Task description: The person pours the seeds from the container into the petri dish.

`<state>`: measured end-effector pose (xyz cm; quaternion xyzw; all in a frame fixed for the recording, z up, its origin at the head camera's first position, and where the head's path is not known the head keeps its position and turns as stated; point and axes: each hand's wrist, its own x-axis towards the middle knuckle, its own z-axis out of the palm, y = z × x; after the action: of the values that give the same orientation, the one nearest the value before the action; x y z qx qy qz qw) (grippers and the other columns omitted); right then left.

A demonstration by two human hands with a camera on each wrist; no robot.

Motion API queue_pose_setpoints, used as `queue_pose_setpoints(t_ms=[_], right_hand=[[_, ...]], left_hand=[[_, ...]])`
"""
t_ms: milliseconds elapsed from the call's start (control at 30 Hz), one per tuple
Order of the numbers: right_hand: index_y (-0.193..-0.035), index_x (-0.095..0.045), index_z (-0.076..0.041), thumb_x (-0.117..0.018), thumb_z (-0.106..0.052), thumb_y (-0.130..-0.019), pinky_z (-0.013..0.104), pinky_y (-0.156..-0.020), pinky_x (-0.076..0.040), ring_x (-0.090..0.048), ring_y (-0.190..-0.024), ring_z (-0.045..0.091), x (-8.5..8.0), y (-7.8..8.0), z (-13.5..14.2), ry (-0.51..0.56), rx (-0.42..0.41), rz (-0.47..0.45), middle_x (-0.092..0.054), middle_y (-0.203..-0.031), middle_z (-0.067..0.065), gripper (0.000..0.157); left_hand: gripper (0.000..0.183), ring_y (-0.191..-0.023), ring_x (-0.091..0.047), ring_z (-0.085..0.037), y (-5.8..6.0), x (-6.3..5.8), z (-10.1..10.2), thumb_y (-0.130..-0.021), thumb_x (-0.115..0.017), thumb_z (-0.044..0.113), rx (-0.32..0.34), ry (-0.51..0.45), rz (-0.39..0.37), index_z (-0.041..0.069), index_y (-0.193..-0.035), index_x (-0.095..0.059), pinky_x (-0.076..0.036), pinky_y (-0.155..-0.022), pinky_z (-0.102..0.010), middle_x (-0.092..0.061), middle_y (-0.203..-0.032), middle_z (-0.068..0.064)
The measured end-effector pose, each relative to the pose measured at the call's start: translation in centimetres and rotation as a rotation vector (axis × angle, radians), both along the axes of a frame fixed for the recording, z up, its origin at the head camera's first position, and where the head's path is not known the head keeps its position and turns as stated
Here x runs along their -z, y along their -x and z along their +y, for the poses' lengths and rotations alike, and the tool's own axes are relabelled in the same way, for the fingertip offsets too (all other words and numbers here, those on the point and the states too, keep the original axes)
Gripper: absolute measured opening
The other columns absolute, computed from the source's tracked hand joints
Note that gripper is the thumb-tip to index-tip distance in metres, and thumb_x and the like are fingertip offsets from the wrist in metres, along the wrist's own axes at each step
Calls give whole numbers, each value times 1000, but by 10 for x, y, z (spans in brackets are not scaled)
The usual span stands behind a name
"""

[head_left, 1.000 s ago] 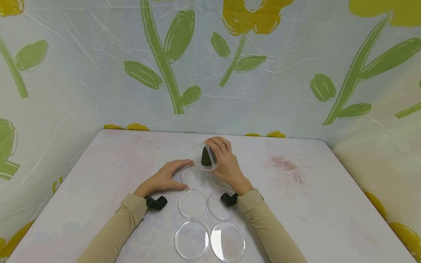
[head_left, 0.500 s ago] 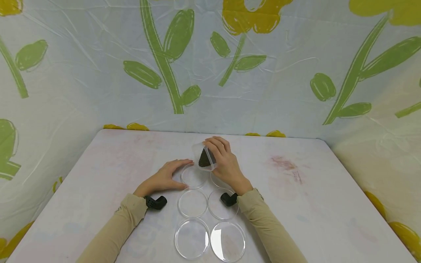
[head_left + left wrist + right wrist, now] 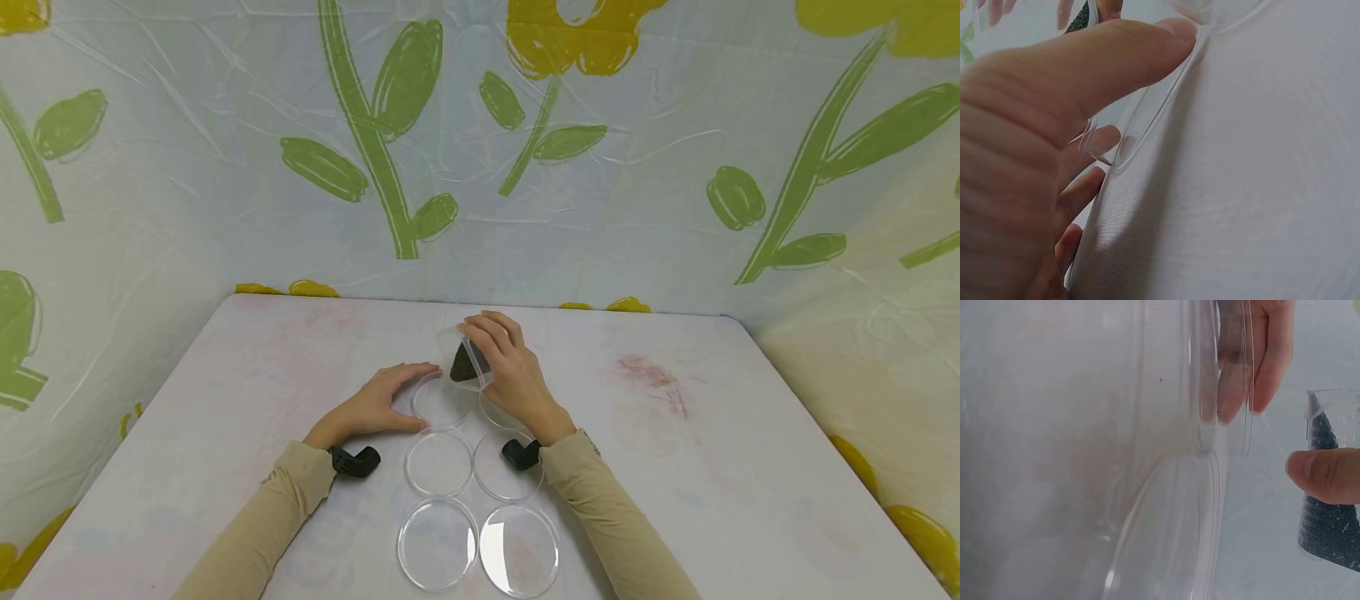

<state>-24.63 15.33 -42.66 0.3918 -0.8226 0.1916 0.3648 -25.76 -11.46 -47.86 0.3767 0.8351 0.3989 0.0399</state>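
My right hand (image 3: 517, 379) grips a clear plastic cup (image 3: 452, 340), tilted to the left above the far dishes. Small dark grains (image 3: 1329, 528) are heaped against its lower side, with my right thumb (image 3: 1322, 476) across the outer wall. My left hand (image 3: 371, 406) holds the far-left clear petri dish (image 3: 441, 403) by its rim, thumb on the near side and fingers on the far side. In the left wrist view the thumb (image 3: 1160, 50) presses the dish edge. A single dark speck (image 3: 1160, 380) shows in the right wrist view.
More clear petri dishes stand in two columns: a middle-left dish (image 3: 439, 464), a front-left dish (image 3: 438, 546), a front-right dish (image 3: 520, 550) and others partly hidden under my right arm. The white table (image 3: 675, 500) meets a flower-print cloth (image 3: 600, 225) at its back edge.
The cup in my right hand has tipped and shifted slightly left, and the dark grains have slid into a pointed heap towards its lower side. My left hand stays in place.
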Motion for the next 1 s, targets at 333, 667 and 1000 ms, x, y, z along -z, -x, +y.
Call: queue_pose_setpoints(t_ms=[333, 667, 1000], right_hand=[[-140, -47, -12, -50, 32, -54, 28, -41, -38, -37, -136, 29, 0, 1, 0, 2, -7, 17, -48, -141, 8, 96], [-140, -47, -11, -51, 33, -54, 27, -41, -32, -38, -135, 30, 1, 1, 0, 2, -8, 27, -48, -141, 7, 97], [-140, -47, -11, -52, 33, -52, 26, -41, -31, -38, -135, 30, 1, 2, 0, 1, -6, 42, -48, -140, 8, 99]], left_hand=[[83, -137, -42, -25, 2, 1, 1, -76, -85, 36, 24, -26, 30, 11, -146, -48, -27, -111, -55, -50, -147, -2], [84, -135, -43, -23, 3, 2, 1, -75, -86, 35, 29, -31, 28, 14, -147, -48, -32, -109, -53, -50, -148, 0], [84, -136, -42, -23, 1, 1, 1, -76, -84, 36, 24, -25, 21, 17, -148, -46, -31, -109, -55, -49, -148, 2]])
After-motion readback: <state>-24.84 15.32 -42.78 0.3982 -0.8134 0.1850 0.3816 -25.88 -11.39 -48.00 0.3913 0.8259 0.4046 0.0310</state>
